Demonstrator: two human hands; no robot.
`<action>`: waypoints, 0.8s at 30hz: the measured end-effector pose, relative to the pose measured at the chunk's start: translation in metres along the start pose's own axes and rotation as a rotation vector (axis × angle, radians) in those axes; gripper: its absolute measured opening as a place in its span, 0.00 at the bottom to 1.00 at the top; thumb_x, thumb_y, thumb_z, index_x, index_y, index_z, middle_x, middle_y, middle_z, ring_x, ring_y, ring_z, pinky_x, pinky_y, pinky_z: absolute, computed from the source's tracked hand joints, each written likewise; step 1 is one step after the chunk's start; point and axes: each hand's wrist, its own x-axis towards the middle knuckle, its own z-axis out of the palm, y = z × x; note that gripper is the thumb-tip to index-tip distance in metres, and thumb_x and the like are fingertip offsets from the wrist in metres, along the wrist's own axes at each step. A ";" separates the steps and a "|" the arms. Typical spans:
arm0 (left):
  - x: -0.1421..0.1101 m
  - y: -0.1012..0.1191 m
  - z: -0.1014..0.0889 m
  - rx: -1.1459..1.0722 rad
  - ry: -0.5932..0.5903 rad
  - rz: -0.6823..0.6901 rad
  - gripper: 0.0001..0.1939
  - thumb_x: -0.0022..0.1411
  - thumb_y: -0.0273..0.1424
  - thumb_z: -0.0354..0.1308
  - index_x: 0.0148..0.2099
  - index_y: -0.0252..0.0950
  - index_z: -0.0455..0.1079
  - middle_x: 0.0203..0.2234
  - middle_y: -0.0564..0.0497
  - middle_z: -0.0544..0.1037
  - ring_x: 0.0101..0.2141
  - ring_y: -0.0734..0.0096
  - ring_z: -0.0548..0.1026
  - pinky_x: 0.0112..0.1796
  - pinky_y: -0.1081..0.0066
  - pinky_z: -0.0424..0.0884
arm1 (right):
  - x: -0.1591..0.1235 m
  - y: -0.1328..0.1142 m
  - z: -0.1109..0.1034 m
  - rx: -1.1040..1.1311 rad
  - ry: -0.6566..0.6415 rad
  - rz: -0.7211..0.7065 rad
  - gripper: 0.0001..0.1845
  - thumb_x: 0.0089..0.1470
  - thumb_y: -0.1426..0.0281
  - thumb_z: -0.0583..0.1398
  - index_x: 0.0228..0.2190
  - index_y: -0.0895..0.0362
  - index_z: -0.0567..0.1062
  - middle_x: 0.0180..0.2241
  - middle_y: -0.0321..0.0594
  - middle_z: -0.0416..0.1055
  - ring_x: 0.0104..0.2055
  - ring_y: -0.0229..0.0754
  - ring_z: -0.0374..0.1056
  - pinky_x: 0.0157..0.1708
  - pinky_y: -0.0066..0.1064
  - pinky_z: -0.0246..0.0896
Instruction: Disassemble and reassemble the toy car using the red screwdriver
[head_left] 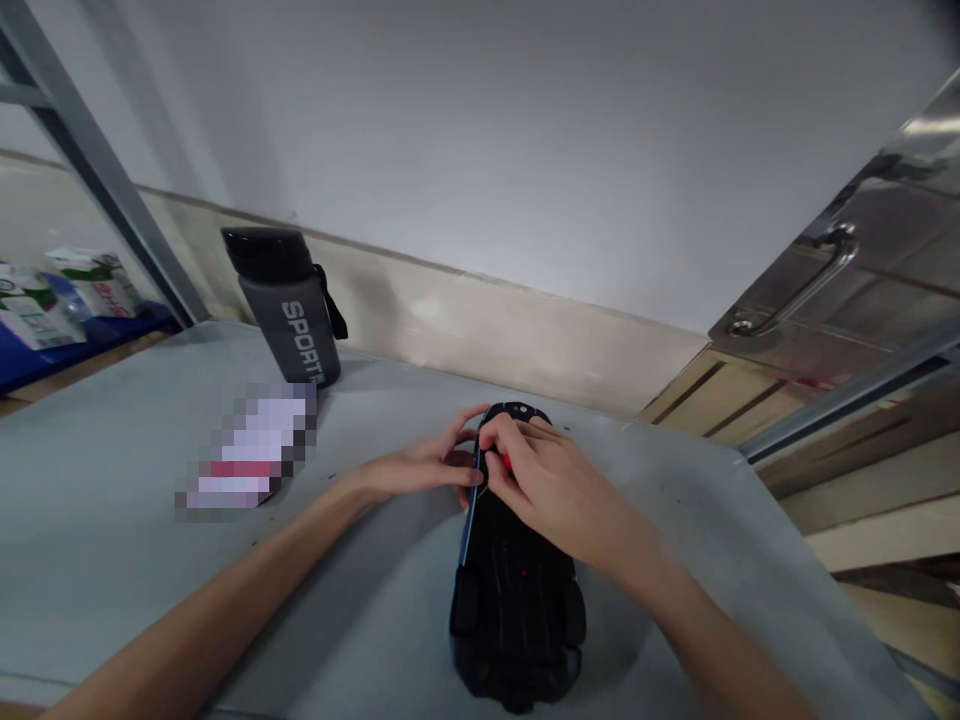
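Observation:
An upside-down toy car (517,600) lies on the grey tabletop, its black underside and wheels facing up and a blue edge showing along its left side. My left hand (427,465) steadies that side near the far end, its fingers curled against the body by a wheel. Over the far part of the underside, my right hand (559,480) is closed in a pinch. A small red piece (507,461) shows between its thumb and fingers; most of it is hidden, so its kind cannot be told.
A dark bottle (289,310) marked SPORT stands at the back left by the wall. In front of it lies a pixelated, phone-shaped item (251,445). Cartons (97,285) sit in a blue tray at the far left. A metal handle (802,290) is mounted at right.

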 end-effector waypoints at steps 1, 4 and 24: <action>0.000 0.000 0.000 0.004 0.001 -0.002 0.52 0.67 0.31 0.65 0.80 0.53 0.36 0.58 0.46 0.70 0.40 0.68 0.77 0.42 0.65 0.76 | 0.000 0.000 0.001 0.009 0.016 -0.004 0.07 0.67 0.77 0.52 0.43 0.54 0.65 0.38 0.42 0.76 0.44 0.48 0.73 0.47 0.42 0.67; 0.000 -0.001 -0.001 -0.006 -0.007 0.002 0.52 0.67 0.31 0.65 0.80 0.52 0.36 0.58 0.46 0.70 0.40 0.68 0.77 0.43 0.64 0.76 | 0.000 0.000 0.002 0.011 0.020 0.001 0.06 0.66 0.76 0.53 0.43 0.53 0.64 0.39 0.42 0.76 0.45 0.48 0.73 0.47 0.42 0.68; -0.001 -0.005 -0.002 -0.036 -0.012 0.002 0.52 0.67 0.30 0.66 0.79 0.52 0.36 0.54 0.46 0.74 0.47 0.61 0.78 0.45 0.61 0.76 | -0.002 -0.001 -0.002 0.057 -0.019 0.014 0.09 0.64 0.77 0.56 0.45 0.53 0.67 0.42 0.42 0.77 0.49 0.49 0.73 0.51 0.43 0.68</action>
